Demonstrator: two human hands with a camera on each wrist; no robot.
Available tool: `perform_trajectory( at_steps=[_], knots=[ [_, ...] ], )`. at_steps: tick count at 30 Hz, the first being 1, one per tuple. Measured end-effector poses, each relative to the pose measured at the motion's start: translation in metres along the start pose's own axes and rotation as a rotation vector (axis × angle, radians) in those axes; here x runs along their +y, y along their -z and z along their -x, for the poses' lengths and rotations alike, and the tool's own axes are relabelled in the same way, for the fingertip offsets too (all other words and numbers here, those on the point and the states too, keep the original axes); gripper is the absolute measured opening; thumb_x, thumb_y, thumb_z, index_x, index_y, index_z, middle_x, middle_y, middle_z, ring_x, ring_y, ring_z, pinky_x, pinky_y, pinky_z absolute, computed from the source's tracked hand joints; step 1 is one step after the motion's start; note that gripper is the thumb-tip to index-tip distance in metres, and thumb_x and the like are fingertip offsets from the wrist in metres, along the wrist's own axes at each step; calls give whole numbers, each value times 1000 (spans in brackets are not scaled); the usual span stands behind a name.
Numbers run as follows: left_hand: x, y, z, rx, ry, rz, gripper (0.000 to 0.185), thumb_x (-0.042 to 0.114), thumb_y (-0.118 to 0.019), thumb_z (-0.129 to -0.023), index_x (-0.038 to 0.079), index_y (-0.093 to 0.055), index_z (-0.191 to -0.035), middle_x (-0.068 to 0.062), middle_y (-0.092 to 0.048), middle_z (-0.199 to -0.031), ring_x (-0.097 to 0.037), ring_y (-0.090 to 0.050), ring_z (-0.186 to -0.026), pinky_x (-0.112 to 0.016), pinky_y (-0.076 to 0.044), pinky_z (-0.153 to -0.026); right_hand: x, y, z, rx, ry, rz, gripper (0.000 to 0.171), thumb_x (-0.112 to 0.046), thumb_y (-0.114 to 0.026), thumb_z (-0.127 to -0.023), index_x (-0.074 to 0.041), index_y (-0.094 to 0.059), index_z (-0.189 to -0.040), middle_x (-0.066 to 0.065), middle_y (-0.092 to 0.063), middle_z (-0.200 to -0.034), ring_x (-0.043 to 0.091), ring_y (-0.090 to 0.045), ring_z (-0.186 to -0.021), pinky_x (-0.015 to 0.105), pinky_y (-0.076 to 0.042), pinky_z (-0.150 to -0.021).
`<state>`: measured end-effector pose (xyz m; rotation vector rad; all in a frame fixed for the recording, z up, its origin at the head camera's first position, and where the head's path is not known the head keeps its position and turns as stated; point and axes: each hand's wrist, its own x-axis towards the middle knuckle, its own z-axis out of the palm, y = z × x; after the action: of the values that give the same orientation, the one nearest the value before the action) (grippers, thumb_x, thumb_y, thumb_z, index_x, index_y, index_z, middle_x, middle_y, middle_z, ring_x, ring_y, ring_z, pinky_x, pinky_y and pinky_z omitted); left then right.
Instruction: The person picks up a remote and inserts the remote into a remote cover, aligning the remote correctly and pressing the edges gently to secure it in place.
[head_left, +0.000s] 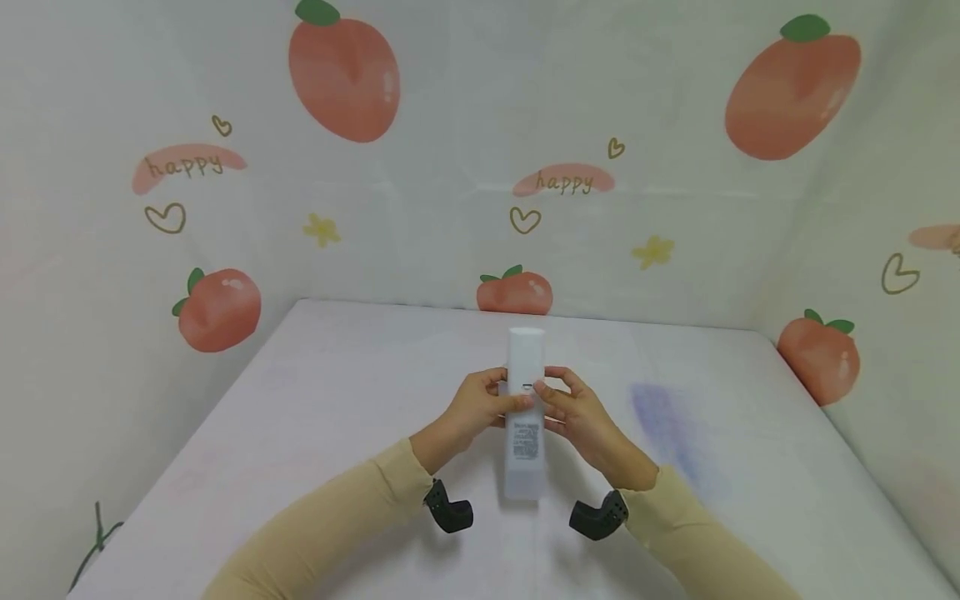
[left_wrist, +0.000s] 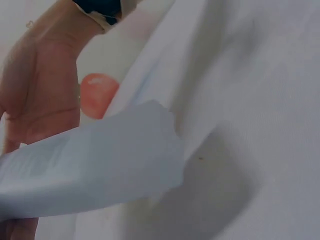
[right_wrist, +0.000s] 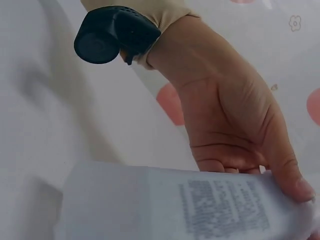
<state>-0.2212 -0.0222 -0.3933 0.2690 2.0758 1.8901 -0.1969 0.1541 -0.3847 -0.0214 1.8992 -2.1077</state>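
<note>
A long white box-shaped container (head_left: 525, 367) stands in front of me, with a block of small dark print on the side facing me. My left hand (head_left: 472, 404) grips it from the left, its thumb lying across the front. From the right side my right hand (head_left: 585, 417) holds it too, thumb on the front and fingers going behind. In the left wrist view the lower end of the container (left_wrist: 135, 155) hangs over the table, casting a shadow. The print shows larger on the container (right_wrist: 165, 200) in the right wrist view. Its far side is hidden.
A white-covered table (head_left: 360, 358) lies beneath, with a blurred purple-blue patch (head_left: 663, 425) to the right. Behind and beside it hangs a white curtain (head_left: 442, 125) printed with peaches and hearts. A dark green tie (head_left: 99, 542) is at the lower left.
</note>
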Motion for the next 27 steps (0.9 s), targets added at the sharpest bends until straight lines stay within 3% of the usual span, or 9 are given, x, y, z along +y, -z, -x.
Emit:
perform_trajectory(
  at_steps=[5, 11, 13, 18, 21, 27],
  knots=[
    [-2, -3, 3, -46, -34, -109, 42, 16, -78, -83, 0, -62, -119, -14, -69, -101, -15, -66, -81, -35, -59, -67, 4, 0, 1, 4, -51, 21, 48, -27, -56, -99, -1, -38, -136, 2, -62, -108, 13, -66, -93, 34, -53, -85],
    [-3, 1, 4, -17, -22, 61, 65, 14, -72, -88, 13, -37, -143, -21, -61, -117, -24, -67, -94, -41, -58, -80, 1, 5, 2, 67, -23, 3, 46, -27, -56, -99, -3, -40, -135, 2, -63, -105, 15, -67, -89, 34, -56, -78],
    [-3, 3, 3, 11, -13, 100, 63, 14, -69, -91, 11, -36, -144, -22, -60, -119, -26, -67, -96, -42, -57, -84, -2, 7, 3, 81, -18, 4, 47, -28, -56, -99, -4, -39, -135, 2, -62, -105, 15, -67, -88, 33, -56, -77],
    [-4, 2, 1, 6, 26, 119, 31, 15, -65, -93, -6, -58, -115, -13, -68, -101, -19, -68, -87, -40, -57, -85, -6, 9, 5, 75, -25, 46, 49, -29, -56, -99, -3, -38, -137, 4, -62, -109, 15, -66, -90, 33, -56, -79],
    [-6, -2, 0, 34, 21, 150, 21, 14, -66, -92, -5, -63, -101, -4, -67, -89, -14, -65, -81, -39, -57, -84, -6, 9, 4, 54, -7, 60, 48, -24, -56, -99, -3, -38, -138, 5, -63, -111, 15, -67, -91, 34, -55, -80],
    [-6, -12, -1, 168, 0, 269, 11, 11, -66, -91, 7, -61, -83, 3, -61, -78, -9, -62, -75, -28, -57, -74, -7, 8, 2, 5, 36, 124, 47, -20, -54, -100, 1, -34, -137, -1, -66, -101, 12, -66, -85, 33, -55, -77]
  ],
)
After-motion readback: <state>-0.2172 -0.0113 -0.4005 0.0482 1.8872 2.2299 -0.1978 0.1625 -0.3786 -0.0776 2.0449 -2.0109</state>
